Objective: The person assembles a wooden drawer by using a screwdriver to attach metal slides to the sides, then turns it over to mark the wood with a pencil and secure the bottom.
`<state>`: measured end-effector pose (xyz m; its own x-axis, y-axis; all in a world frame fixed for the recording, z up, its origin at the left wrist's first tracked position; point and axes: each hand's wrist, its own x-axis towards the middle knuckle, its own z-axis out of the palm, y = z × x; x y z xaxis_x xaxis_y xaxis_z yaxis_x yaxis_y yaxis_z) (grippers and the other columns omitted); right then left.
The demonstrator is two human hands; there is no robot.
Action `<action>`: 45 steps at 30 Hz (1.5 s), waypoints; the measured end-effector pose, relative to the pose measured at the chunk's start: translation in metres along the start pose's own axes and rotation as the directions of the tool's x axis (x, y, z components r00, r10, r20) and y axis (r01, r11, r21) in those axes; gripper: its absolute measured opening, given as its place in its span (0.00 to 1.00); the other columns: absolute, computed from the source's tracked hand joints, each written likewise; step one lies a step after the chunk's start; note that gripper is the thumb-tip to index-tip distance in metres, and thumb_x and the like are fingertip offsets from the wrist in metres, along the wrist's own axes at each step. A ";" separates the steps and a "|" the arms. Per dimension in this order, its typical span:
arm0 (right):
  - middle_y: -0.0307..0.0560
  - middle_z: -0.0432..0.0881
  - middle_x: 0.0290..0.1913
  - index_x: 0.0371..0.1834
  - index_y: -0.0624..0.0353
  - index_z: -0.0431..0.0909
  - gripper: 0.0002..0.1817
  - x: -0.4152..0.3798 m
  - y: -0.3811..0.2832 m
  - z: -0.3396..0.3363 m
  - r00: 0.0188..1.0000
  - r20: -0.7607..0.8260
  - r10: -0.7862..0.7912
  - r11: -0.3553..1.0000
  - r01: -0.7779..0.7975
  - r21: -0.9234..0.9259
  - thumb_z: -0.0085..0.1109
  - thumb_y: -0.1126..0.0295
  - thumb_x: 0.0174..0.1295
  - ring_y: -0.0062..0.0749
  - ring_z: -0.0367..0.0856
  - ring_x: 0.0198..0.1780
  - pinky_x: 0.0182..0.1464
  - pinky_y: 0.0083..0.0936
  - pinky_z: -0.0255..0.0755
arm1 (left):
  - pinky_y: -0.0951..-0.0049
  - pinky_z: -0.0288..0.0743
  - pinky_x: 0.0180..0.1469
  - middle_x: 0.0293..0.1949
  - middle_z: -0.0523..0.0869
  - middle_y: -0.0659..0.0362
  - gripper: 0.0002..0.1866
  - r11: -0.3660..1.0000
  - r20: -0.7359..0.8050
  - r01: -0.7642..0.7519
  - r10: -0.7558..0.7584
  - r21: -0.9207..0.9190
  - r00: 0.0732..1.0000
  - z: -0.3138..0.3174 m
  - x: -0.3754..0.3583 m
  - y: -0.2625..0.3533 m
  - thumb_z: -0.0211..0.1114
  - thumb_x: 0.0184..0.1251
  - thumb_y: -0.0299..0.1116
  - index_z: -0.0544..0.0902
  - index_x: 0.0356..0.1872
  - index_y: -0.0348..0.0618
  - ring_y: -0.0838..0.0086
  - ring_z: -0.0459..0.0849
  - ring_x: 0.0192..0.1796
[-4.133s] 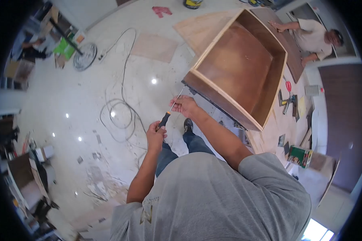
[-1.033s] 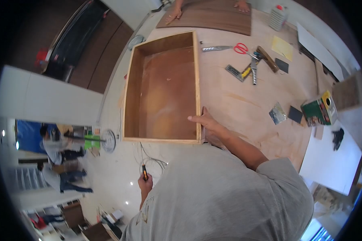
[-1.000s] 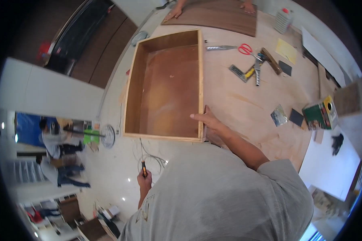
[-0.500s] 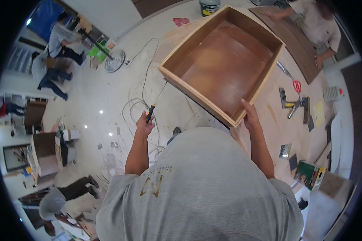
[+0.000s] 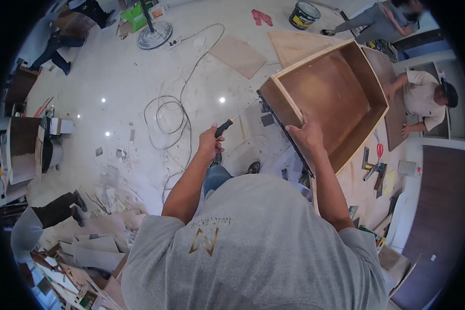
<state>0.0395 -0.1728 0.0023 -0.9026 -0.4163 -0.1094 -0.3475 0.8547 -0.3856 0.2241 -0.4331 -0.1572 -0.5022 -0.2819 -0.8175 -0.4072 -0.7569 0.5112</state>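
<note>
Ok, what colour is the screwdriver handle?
The screwdriver handle is black with orange accents; it shows best in the head view.

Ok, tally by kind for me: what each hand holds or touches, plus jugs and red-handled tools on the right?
Screwdriver, in the left hand: 1
Wooden drawer, touched by the right hand: 1
Plastic jug: 1
Red-handled tool: 1
Total: 4

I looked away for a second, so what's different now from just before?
The person's right hand moved left, from the wooden box's near right corner to the middle of its edge facing the person. The left hand still holds the screwdriver, tip at the box's left corner.
</note>
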 end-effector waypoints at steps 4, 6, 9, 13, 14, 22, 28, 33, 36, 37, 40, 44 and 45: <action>0.62 0.81 0.32 0.41 0.60 0.79 0.23 0.007 -0.002 0.008 0.988 0.048 0.144 0.980 -0.136 -0.144 0.68 0.53 0.51 0.60 0.81 0.39 0.44 0.46 0.73 | 0.70 0.75 0.21 0.26 0.78 0.61 0.13 0.993 0.159 -0.099 0.109 -0.069 0.981 -0.013 0.007 -0.006 0.65 0.69 0.42 0.78 0.44 0.45 0.79 0.71 0.17; 0.61 0.79 0.28 0.35 0.62 0.78 0.21 -0.001 0.004 0.006 0.990 0.032 0.140 0.984 -0.135 -0.115 0.67 0.53 0.52 0.59 0.79 0.35 0.40 0.47 0.71 | 0.70 0.75 0.21 0.26 0.79 0.61 0.13 0.986 0.126 -0.151 0.160 -0.074 0.979 -0.022 0.018 -0.015 0.66 0.68 0.40 0.78 0.46 0.45 0.79 0.71 0.17; 0.60 0.77 0.26 0.32 0.63 0.76 0.21 -0.027 0.017 0.005 0.994 0.017 0.112 0.991 -0.110 -0.073 0.67 0.53 0.53 0.55 0.76 0.31 0.38 0.43 0.69 | 0.71 0.74 0.20 0.27 0.80 0.60 0.14 0.993 0.174 -0.101 0.111 -0.064 0.978 -0.043 0.018 -0.018 0.66 0.68 0.41 0.77 0.47 0.45 0.79 0.72 0.17; 0.54 0.74 0.25 0.35 0.63 0.77 0.18 -0.063 0.036 0.000 0.993 0.045 0.109 0.994 -0.108 -0.024 0.66 0.57 0.54 0.44 0.72 0.27 0.35 0.35 0.68 | 0.69 0.74 0.22 0.28 0.79 0.57 0.17 0.988 0.252 0.152 -0.144 -0.013 0.957 -0.062 -0.005 -0.016 0.62 0.71 0.46 0.74 0.48 0.43 0.78 0.70 0.16; 0.53 0.74 0.25 0.35 0.62 0.78 0.17 -0.070 0.037 -0.003 0.993 0.046 0.107 0.994 -0.108 0.005 0.66 0.58 0.54 0.41 0.71 0.27 0.34 0.33 0.68 | 0.69 0.74 0.22 0.27 0.79 0.56 0.17 0.987 0.261 0.161 -0.154 -0.006 0.953 -0.065 -0.007 -0.022 0.61 0.72 0.47 0.74 0.47 0.44 0.78 0.70 0.15; 0.47 0.79 0.29 0.43 0.64 0.81 0.17 -0.094 0.062 -0.008 0.975 0.151 0.163 0.985 -0.171 0.040 0.66 0.63 0.56 0.34 0.73 0.30 0.38 0.27 0.69 | 0.73 0.75 0.31 0.32 0.83 0.58 0.18 0.986 0.480 0.095 -0.151 0.138 0.864 -0.081 -0.011 -0.060 0.63 0.71 0.40 0.76 0.54 0.40 0.77 0.78 0.26; 0.64 0.84 0.51 0.58 0.72 0.78 0.34 -0.044 0.021 -0.009 0.948 0.191 0.253 0.955 -0.276 0.108 0.64 0.49 0.60 0.47 0.83 0.56 0.60 0.32 0.73 | 0.72 0.77 0.36 0.37 0.85 0.54 0.17 0.948 0.529 0.220 -0.311 0.230 0.790 -0.102 -0.009 -0.048 0.64 0.70 0.36 0.77 0.53 0.36 0.73 0.81 0.30; 0.67 0.84 0.47 0.53 0.73 0.77 0.35 0.061 -0.044 0.029 0.920 -0.068 0.385 0.887 -0.349 0.301 0.67 0.50 0.54 0.55 0.84 0.49 0.51 0.39 0.77 | 0.69 0.81 0.36 0.38 0.86 0.52 0.16 0.946 0.448 0.226 -0.311 0.233 0.838 -0.129 -0.018 -0.014 0.67 0.61 0.28 0.76 0.49 0.37 0.70 0.83 0.29; 0.71 0.83 0.40 0.46 0.76 0.76 0.28 0.071 -0.041 0.043 0.895 -0.159 0.417 0.894 -0.374 0.246 0.64 0.58 0.54 0.59 0.85 0.43 0.43 0.43 0.77 | 0.69 0.80 0.32 0.33 0.84 0.54 0.17 0.973 0.429 0.112 -0.191 0.204 0.883 -0.132 -0.015 0.005 0.67 0.52 0.20 0.73 0.43 0.39 0.68 0.81 0.25; 0.71 0.83 0.38 0.43 0.76 0.76 0.26 0.067 -0.037 0.044 0.896 -0.170 0.411 0.902 -0.373 0.216 0.64 0.60 0.54 0.60 0.85 0.41 0.42 0.44 0.77 | 0.69 0.79 0.32 0.32 0.83 0.55 0.16 0.985 0.443 0.069 -0.135 0.161 0.886 -0.132 -0.011 0.010 0.66 0.51 0.20 0.73 0.41 0.40 0.68 0.81 0.24; 0.71 0.83 0.35 0.42 0.75 0.76 0.21 0.029 -0.013 0.058 0.888 -0.111 0.447 0.887 -0.424 0.181 0.62 0.64 0.54 0.63 0.83 0.39 0.42 0.45 0.77 | 0.68 0.76 0.29 0.27 0.79 0.58 0.14 0.993 0.408 -0.066 0.020 0.100 0.913 -0.103 -0.013 0.034 0.67 0.49 0.19 0.72 0.35 0.42 0.69 0.78 0.23; 0.68 0.83 0.33 0.48 0.72 0.76 0.19 -0.078 0.020 0.057 0.932 -0.146 0.333 0.930 -0.298 0.215 0.59 0.69 0.56 0.63 0.83 0.38 0.42 0.44 0.76 | 0.73 0.71 0.23 0.23 0.77 0.60 0.11 0.967 0.304 -0.182 0.121 0.181 0.945 -0.035 -0.007 0.042 0.69 0.55 0.25 0.74 0.31 0.43 0.74 0.75 0.20; 0.68 0.82 0.33 0.49 0.70 0.76 0.19 -0.101 0.025 0.050 0.917 -0.091 0.387 0.902 -0.356 0.244 0.60 0.70 0.56 0.63 0.82 0.38 0.41 0.44 0.75 | 0.75 0.70 0.22 0.22 0.76 0.61 0.11 0.953 0.313 -0.199 0.122 0.227 0.942 -0.017 -0.004 0.045 0.70 0.55 0.26 0.74 0.30 0.43 0.75 0.75 0.19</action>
<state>0.1350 -0.1247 -0.0419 -0.9859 -0.0226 -0.1659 0.0703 0.8433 -0.5328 0.2210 -0.4763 -0.1350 -0.7617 -0.1733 -0.6243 -0.4613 -0.5316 0.7104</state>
